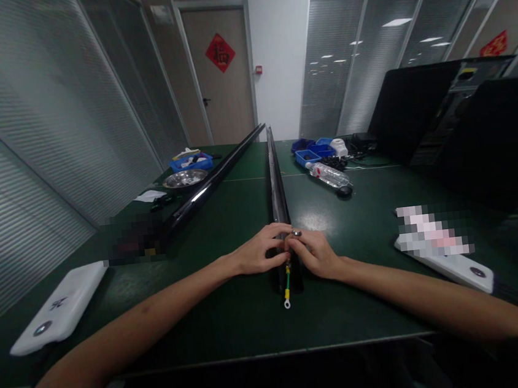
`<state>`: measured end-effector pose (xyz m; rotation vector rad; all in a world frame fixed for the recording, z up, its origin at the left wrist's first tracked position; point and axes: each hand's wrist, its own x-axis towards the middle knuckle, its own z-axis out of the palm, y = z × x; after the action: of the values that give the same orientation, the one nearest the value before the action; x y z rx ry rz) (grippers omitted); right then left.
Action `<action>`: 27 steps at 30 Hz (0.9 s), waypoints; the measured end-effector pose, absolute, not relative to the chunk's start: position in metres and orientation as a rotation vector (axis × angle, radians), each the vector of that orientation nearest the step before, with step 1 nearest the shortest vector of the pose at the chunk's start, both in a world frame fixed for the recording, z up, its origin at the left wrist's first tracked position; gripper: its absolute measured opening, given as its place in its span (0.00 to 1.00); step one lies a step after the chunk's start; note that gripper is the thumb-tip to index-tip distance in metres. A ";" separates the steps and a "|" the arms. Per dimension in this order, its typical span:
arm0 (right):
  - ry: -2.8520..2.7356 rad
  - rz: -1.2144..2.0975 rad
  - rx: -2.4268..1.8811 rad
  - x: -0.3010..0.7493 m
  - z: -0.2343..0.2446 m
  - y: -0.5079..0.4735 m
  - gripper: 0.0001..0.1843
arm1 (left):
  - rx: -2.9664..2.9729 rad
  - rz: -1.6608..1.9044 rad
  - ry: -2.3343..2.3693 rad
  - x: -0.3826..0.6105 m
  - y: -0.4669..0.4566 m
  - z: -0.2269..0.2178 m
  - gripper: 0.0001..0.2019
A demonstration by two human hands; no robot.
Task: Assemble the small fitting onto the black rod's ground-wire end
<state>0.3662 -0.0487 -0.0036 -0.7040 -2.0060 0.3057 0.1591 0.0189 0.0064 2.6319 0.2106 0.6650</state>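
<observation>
A long dark channel-shaped bar (276, 183) runs away from me along the middle of the table, and both hands meet over its near end. My left hand (265, 250) reaches in from the left, its fingers closed at the bar with thumb and fingertips drawn together. From the right, my right hand (316, 254) has its bent fingers pressed against the same spot, a ring on one finger. Whatever lies between the fingertips is hidden. Just below them a short green-and-yellow wire (288, 280) sticks out toward me, ending in a metal ring terminal (287, 304).
Another long black bar (211, 183) lies slantwise at left, near a metal bowl (186, 178) and a blue tray (191, 163). On the right are blue bins (307, 157), a plastic bottle (330, 175) and dark computer cases (417, 112). White devices (62, 307) flank my arms.
</observation>
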 end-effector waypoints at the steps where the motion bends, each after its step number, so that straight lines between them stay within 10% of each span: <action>1: -2.005 0.301 -0.705 0.366 -0.004 -0.049 0.17 | 2.630 0.667 0.212 0.159 0.019 0.006 0.10; 27: -2.003 0.293 -0.709 0.366 -0.003 -0.049 0.18 | 2.612 0.620 0.223 0.159 0.019 0.008 0.11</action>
<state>0.3658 -0.0493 -0.0033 -0.7088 -2.0027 0.2930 0.1588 0.0185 0.0082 2.6122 0.2226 0.6196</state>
